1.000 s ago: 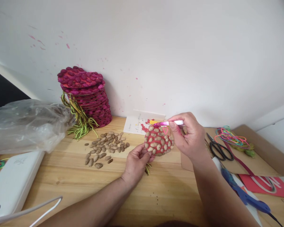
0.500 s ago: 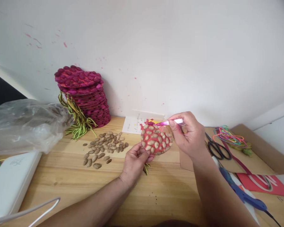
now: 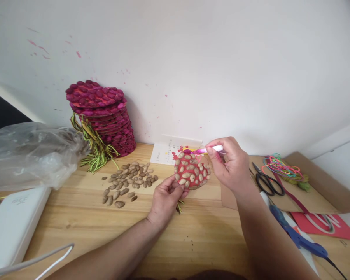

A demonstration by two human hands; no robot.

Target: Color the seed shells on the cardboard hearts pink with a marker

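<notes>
My left hand [image 3: 167,197] pinches the lower left edge of a round red disc [image 3: 192,171] covered with pale brown seeds. At the disc's top edge a seed is coloured magenta. My right hand [image 3: 231,163] grips a white marker [image 3: 211,149], whose magenta-stained end points left and meets the top of the disc. Green strands hang below the disc beside my left fingers. Left of my left hand, loose brown seeds [image 3: 131,180] lie on the wooden table [image 3: 151,249].
At the back left stands a stack of magenta seed-covered discs [image 3: 105,116] with a green tassel [image 3: 95,149]. A plastic bag [image 3: 37,151] and white box [image 3: 20,221] lie left. Scissors [image 3: 266,182], coloured cords [image 3: 282,167], cardboard [image 3: 323,196] and a blue glue gun [image 3: 301,237] are right.
The marker and my right hand have shifted slightly left and down. The disc is tilted a little differently, and the magenta seed at its top shows more clearly.
</notes>
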